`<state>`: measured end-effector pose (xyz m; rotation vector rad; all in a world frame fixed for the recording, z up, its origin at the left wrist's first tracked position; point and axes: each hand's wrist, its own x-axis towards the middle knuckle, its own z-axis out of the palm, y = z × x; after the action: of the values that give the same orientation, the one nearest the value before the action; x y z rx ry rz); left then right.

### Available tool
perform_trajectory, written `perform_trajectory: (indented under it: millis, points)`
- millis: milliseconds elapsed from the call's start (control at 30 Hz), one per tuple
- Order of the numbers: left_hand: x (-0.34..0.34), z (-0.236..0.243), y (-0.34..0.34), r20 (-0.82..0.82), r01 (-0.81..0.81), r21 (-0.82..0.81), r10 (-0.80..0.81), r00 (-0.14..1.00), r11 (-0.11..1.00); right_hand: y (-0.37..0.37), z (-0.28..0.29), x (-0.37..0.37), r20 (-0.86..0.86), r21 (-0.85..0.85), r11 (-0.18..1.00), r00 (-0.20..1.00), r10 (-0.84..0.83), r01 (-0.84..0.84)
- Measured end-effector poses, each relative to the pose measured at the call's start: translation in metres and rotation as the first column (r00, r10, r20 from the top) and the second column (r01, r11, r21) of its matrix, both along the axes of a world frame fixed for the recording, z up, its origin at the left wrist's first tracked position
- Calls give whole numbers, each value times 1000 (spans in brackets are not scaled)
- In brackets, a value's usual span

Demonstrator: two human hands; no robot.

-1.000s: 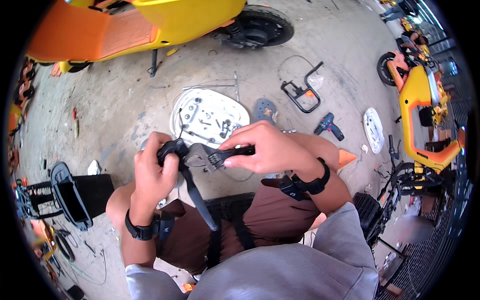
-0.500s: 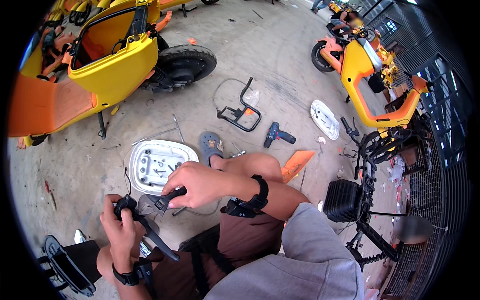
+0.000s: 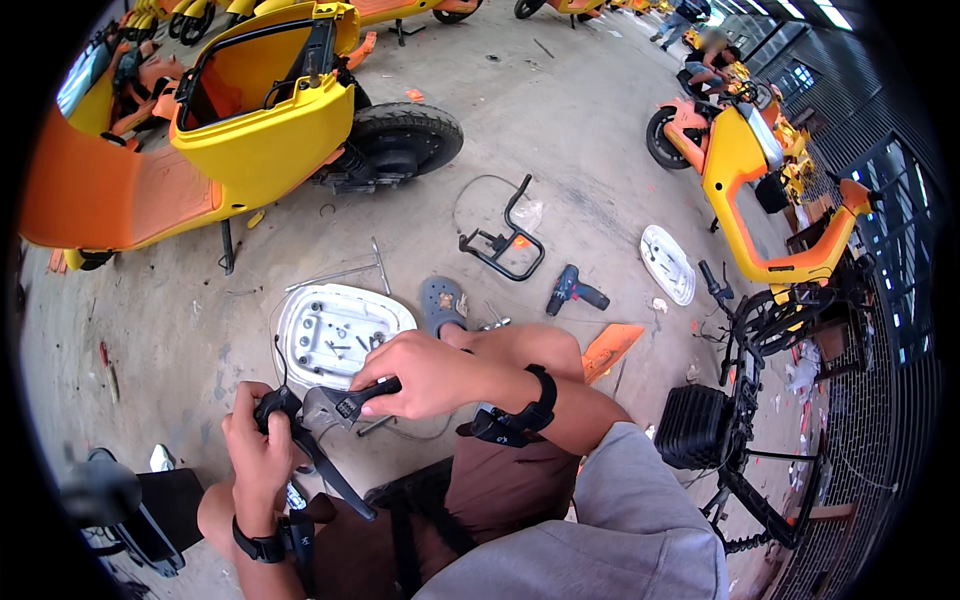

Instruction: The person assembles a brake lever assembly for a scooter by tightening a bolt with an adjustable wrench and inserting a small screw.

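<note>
My left hand (image 3: 255,445) is closed around a black brake lever (image 3: 335,470), its clamp end up near the thumb and its long blade slanting down over my lap. A thin black cable rises from the clamp end. In my right hand (image 3: 430,372) is an adjustable wrench (image 3: 347,405), gripped by its dark handle. The wrench's grey jaws are right beside the lever's clamp end; whether they touch it I cannot tell. Just beyond both hands lies a white plastic tray (image 3: 289,350) holding several bolts and small metal parts.
A T-shaped metal rod (image 3: 378,265) lies behind the tray. Farther out are a bent black tube frame (image 3: 540,255), a cordless drill (image 3: 572,290), an orange panel (image 3: 612,350) and a second white tray (image 3: 690,285). Yellow-orange scooters (image 3: 260,150) stand left and right; a person (image 3: 708,70) crouches far off.
The whole view has shifted, so the scene sits farther right and slightly lower. Both hands keep their holds on the brake lever and the wrench, and the wrench's jaws show more clearly.
</note>
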<state>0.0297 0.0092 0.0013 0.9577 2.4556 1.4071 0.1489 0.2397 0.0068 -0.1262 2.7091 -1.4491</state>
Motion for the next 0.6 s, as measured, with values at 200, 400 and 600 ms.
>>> perform_trajectory:
  millis: [200,400,600]
  points:
    - [-4,6,-3,58,52,-63,-48,997,997,0,9,-1,45,-65,998,999,-18,21]
    - [-6,1,-14,206,51,25,-55,977,998,-9,7,-5,99,-80,996,994,-35,43]
    - [-3,3,-15,235,10,41,-19,972,999,-9,10,-8,88,-95,995,996,-20,28]
